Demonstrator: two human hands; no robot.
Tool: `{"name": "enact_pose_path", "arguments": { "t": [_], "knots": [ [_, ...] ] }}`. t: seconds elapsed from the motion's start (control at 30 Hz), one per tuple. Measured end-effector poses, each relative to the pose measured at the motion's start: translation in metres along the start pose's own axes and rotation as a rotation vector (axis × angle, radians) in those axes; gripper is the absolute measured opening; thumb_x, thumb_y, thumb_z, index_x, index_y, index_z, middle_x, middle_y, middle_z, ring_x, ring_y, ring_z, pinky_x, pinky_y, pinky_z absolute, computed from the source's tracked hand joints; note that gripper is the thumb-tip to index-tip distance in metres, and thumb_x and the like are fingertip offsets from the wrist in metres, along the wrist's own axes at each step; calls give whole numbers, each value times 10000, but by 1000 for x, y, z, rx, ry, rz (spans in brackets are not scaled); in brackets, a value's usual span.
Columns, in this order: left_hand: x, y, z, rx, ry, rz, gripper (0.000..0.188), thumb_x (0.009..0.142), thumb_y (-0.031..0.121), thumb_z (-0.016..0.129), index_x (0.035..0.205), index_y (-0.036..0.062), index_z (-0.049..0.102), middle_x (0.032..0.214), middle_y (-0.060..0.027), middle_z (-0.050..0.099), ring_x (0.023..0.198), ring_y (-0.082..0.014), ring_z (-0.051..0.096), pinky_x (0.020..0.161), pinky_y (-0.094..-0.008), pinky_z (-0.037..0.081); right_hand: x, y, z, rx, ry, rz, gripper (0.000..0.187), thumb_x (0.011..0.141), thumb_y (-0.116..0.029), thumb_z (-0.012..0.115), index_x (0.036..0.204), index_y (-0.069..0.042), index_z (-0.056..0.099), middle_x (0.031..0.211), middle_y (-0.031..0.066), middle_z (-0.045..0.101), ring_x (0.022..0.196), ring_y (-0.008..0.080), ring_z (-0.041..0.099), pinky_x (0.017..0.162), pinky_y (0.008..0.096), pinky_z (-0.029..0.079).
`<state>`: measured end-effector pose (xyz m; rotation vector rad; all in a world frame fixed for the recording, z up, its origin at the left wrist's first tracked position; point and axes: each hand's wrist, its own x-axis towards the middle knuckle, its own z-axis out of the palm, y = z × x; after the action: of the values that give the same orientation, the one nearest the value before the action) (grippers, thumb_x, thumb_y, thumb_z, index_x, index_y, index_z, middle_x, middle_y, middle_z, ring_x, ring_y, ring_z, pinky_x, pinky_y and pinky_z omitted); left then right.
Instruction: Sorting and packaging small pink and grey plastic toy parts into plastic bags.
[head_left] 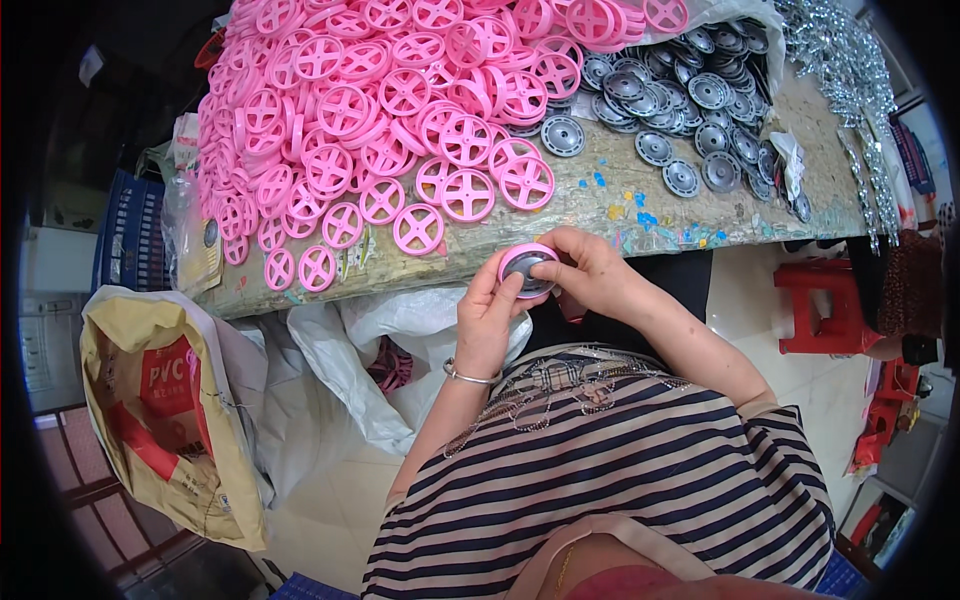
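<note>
Just off the near edge of the table, both my hands hold one pink plastic wheel rim (508, 258) with a grey hubcap-like disc (526, 265) set inside its ring. My left hand (486, 308) grips the rim from the left and below, its thumb pressed on the disc. From the right, my right hand (592, 268) closes round the rim, and its thumb also lies on the disc. Beyond my hands is a big heap of pink wheel rims (405, 92) with crossed spokes. Right of that heap lies a pile of grey discs (653, 148).
The worn tabletop (610, 215) carries scattered blue and yellow flecks. Silver tinsel-like strands (840, 75) hang over its right end. White sacks (400, 325) and an open tan sack (240, 505) stand below at the left. A red stool (825, 300) is at the right.
</note>
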<state>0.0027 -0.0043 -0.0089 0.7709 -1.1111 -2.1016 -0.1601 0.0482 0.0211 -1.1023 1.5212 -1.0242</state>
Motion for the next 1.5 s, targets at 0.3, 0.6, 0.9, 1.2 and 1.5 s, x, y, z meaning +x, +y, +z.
{"name": "enact_pose_path", "arguments": {
  "t": [0.3, 0.6, 0.9, 1.2, 1.5],
  "knots": [
    [-45, 4, -82, 509, 495, 427, 292, 993, 170, 420, 1216, 20, 534, 1125, -64, 583, 990, -135, 557, 860, -286, 461, 30, 12, -19, -327, 195, -282, 413, 858, -215, 652, 1200, -32, 510, 1045, 137, 565, 843, 215, 603, 736, 343, 500],
    [-104, -7, -200, 1672, 599, 83, 339, 961, 219, 481, 1150, -58, 535, 1003, -189, 579, 943, -302, 565, 861, -344, 444, 75, 13, -28, -829, 314, -444, 742, 726, -299, 744, 1336, -32, 416, 1240, 199, 479, 1120, 369, 468, 958, 417, 400],
    [-11, 23, -37, 332, 38, 487, 743, 839, 87, 657, 1425, 42, 201, 1412, -145, 337, 1185, -247, 487, 875, -311, 494, 9, -24, 3, -299, 13, -371, 629, 779, -323, 727, 1282, -21, 502, 1083, 120, 609, 901, 188, 588, 742, 299, 484],
    [4, 8, -10, 99, 120, -23, 196, 939, 120, 546, 1092, 2, 511, 995, -91, 610, 859, -166, 645, 653, -314, 603, 37, 1, -47, -249, 198, -48, 295, 934, -274, 526, 976, -11, 652, 823, 82, 656, 730, 171, 626, 680, 308, 501],
    [-1, -2, -18, -68, 56, -203, 310, 973, 132, 472, 1241, -21, 454, 1143, -141, 571, 996, -232, 624, 832, -361, 564, 112, 31, -89, -809, 578, -156, 448, 826, -291, 676, 1120, 15, 529, 961, 185, 591, 928, 284, 571, 803, 353, 467]
  ]
}}
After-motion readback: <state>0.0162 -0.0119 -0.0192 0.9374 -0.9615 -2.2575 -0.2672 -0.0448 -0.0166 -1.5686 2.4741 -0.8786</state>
